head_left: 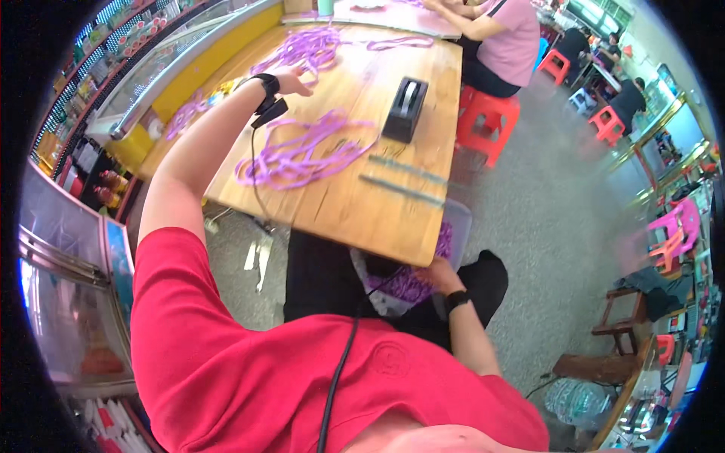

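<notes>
My left hand (291, 80) is stretched over the table beside the far heap of flat purple straps (306, 47). Its fingers look apart, and a strap loops close to the fingertips. Nearer to me, a second loose bundle of purple straps (306, 155) lies in loops on the wood. My right hand (438, 276) is low at the table's near right corner, by a translucent plastic bin (462, 226) filled with purple pieces (408, 287). The fingers there are partly hidden and blurred, so their grip does not show. The table corner covers part of the bin.
A black tape dispenser (405, 109) stands on the right of the wooden table (355, 219). Two thin grey-green sticks (404, 189) lie before it. Across the table, a person in pink (513, 41) sits on a red stool (489, 124). A cable hangs from my left wrist.
</notes>
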### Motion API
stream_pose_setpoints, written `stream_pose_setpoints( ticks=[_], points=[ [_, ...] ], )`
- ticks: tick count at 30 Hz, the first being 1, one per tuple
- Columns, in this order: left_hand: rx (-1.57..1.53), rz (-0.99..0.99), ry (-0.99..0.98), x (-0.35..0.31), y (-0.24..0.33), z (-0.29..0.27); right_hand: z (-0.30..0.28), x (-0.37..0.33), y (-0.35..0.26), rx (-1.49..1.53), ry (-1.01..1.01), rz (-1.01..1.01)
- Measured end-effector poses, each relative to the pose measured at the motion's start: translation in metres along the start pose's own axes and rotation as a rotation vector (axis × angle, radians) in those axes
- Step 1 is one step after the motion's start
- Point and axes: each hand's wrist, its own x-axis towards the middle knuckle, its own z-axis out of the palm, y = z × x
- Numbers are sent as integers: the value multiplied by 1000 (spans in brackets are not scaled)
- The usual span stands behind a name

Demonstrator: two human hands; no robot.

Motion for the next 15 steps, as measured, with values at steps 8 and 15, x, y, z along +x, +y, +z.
stream_pose_setpoints(
  ticks=[8, 15],
  points=[
    [150, -140, -71, 170, -29, -8, -59, 38, 62, -287, 249, -108],
    [40, 193, 215, 217, 22, -19, -79, 56, 125, -290, 281, 71]
  ],
)
